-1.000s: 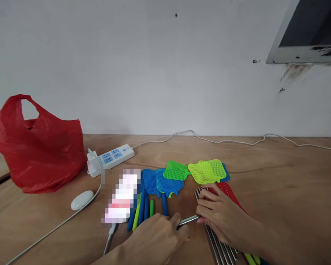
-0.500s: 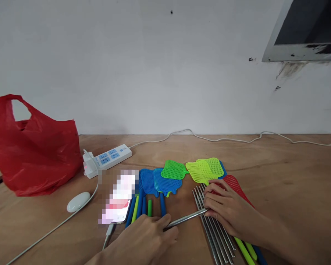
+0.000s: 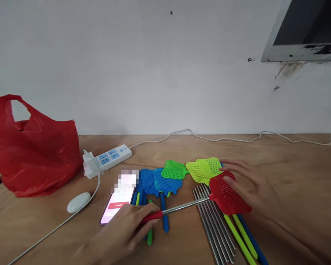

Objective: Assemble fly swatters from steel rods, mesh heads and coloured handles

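My left hand (image 3: 127,224) is closed around the red handle of a fly swatter (image 3: 230,193). Its metal rod slants up to the right and ends in a red mesh head. Over the right side of that head is my right hand (image 3: 253,187), blurred, with fingers spread and the thumb across the mesh; whether it touches cannot be made out. Several loose metal rods (image 3: 213,224) lie side by side under the swatter. Behind are yellow mesh heads (image 3: 200,172), a green head (image 3: 173,169) and blue heads (image 3: 168,180).
Yellow and blue handles (image 3: 239,235) lie right of the rods; a blue handle (image 3: 164,217) and a green one (image 3: 150,235) lie near my left hand. Further left are a phone (image 3: 118,206), a power strip (image 3: 113,156), a white oval device (image 3: 78,202) and a red plastic bag (image 3: 35,151).
My left hand has moved left and now holds a red handle instead of bare rod. The red head now shows at the rod's right end. My right hand has opened and moved right.
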{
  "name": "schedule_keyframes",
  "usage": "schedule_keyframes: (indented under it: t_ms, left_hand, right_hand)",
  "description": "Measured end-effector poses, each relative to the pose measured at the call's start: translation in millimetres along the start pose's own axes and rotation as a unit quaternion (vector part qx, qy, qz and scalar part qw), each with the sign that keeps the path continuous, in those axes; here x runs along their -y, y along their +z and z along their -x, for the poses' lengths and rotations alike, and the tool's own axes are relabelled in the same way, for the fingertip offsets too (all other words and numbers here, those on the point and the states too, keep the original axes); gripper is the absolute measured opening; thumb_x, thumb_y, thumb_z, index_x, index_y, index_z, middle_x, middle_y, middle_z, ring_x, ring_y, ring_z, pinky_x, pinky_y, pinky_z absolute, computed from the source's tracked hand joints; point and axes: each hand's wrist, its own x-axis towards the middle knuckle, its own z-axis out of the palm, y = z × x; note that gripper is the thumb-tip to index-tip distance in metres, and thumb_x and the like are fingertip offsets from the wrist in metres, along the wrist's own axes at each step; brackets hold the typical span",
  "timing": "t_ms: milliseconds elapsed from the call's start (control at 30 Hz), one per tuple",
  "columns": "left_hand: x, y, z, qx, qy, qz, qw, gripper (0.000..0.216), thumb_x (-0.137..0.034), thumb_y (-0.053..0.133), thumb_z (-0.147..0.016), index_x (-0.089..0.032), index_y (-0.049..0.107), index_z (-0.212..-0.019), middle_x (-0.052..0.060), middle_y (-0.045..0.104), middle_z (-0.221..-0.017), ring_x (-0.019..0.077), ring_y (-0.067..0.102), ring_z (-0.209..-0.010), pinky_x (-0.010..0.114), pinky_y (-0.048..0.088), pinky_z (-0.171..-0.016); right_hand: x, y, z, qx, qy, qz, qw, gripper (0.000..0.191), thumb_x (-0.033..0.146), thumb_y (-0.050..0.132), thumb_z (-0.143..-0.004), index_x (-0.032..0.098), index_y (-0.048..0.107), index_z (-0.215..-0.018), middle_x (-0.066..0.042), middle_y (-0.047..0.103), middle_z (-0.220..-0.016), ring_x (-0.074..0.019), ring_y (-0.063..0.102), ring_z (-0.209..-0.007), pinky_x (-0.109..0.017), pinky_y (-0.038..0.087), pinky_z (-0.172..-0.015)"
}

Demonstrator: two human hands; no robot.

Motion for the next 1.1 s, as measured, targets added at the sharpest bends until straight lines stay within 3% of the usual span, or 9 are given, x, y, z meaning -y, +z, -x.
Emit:
schedule_keyframes:
  t_ms: [100,233,300,400,500,700,800,967,1100]
  left_hand:
    - [0,-4,1,0.016,-0.016,0.025,0.999,0.027,-0.037,0.035,-0.106,-0.027,0.059,-0.108,0.000,0.068,-0.082,0.0182,0.058,-0.066,0.027,0.036,-0.061]
    - [-1,-5,3,0.007,-0.027,0.043,0.999,0.028,-0.039,0.037,-0.105,-0.026,0.061,-0.101,-0.002,0.064,-0.073,0.0161,0.054,-0.060,0.026,0.035,-0.058]
    - [-1,-5,3,0.000,-0.027,0.051,0.998,0.029,-0.041,0.037,-0.104,-0.025,0.061,-0.096,-0.002,0.061,-0.071,0.0154,0.053,-0.059,0.025,0.035,-0.057]
    - [1,-5,3,0.005,-0.028,0.044,0.999,0.031,-0.042,0.037,-0.104,-0.024,0.061,-0.094,-0.002,0.059,-0.068,0.0148,0.051,-0.058,0.025,0.034,-0.056]
    - [3,-6,0,-0.012,-0.031,0.023,0.999,0.032,-0.044,0.039,-0.104,-0.024,0.061,-0.090,-0.002,0.056,-0.064,0.0148,0.048,-0.056,0.025,0.032,-0.055]
    - [-2,3,-17,-0.022,-0.021,0.031,0.999,0.035,-0.043,0.037,-0.105,-0.022,0.062,-0.091,0.000,0.062,-0.071,0.0158,0.054,-0.060,0.025,0.033,-0.057]
    - [-4,9,-22,-0.031,-0.018,0.032,0.999,0.035,-0.042,0.038,-0.105,-0.022,0.061,-0.089,0.001,0.063,-0.072,0.0168,0.056,-0.061,0.026,0.033,-0.058]
    - [-7,14,-21,-0.025,-0.029,0.062,0.997,0.033,-0.042,0.040,-0.105,-0.022,0.060,-0.088,-0.001,0.061,-0.071,0.0157,0.054,-0.062,0.026,0.031,-0.058]
    - [-15,13,-21,-0.031,-0.059,0.135,0.989,0.039,-0.045,0.041,-0.103,-0.020,0.055,-0.077,-0.004,0.048,-0.063,0.0134,0.045,-0.058,0.025,0.029,-0.055]
  right_hand:
    - [-14,-3,-2,-0.033,0.204,-0.131,0.970,0.033,0.051,0.063,-0.087,0.028,0.068,-0.109,-0.006,0.072,-0.111,-0.0272,0.068,-0.097,-0.043,0.055,-0.085]
    - [-8,1,6,0.035,0.414,-0.329,0.848,0.048,0.056,0.075,-0.075,0.023,0.069,-0.110,-0.008,0.076,-0.094,-0.0269,0.073,-0.082,-0.037,0.059,-0.066]
    - [2,5,11,0.050,0.483,-0.399,0.778,0.043,0.050,0.079,-0.073,0.022,0.070,-0.105,-0.008,0.077,-0.092,-0.0273,0.074,-0.080,-0.037,0.061,-0.064]
    - [15,12,14,0.056,0.523,-0.443,0.726,0.033,0.043,0.081,-0.073,0.021,0.069,-0.096,-0.007,0.077,-0.083,-0.0250,0.074,-0.067,-0.035,0.061,-0.056]
    - [23,18,11,0.052,0.510,-0.464,0.722,0.032,0.041,0.081,-0.074,0.020,0.068,-0.094,-0.005,0.077,-0.079,-0.0214,0.072,-0.059,-0.031,0.059,-0.050]
    - [40,32,-1,0.034,0.461,-0.439,0.771,0.038,0.046,0.085,-0.068,0.019,0.064,-0.087,-0.001,0.073,-0.071,-0.0181,0.069,-0.057,-0.027,0.056,-0.051]
    - [48,38,-2,0.040,0.464,-0.439,0.769,0.040,0.049,0.086,-0.065,0.020,0.063,-0.081,0.001,0.071,-0.066,-0.0171,0.066,-0.055,-0.026,0.054,-0.049]
    - [53,32,-5,0.041,0.513,-0.433,0.740,0.030,0.043,0.084,-0.068,0.022,0.065,-0.079,0.001,0.070,-0.064,-0.0161,0.063,-0.052,-0.026,0.052,-0.049]
    - [49,11,-18,0.054,0.569,-0.486,0.661,0.023,0.046,0.070,-0.081,0.023,0.067,-0.079,-0.003,0.071,-0.065,-0.0201,0.064,-0.052,-0.031,0.053,-0.050]
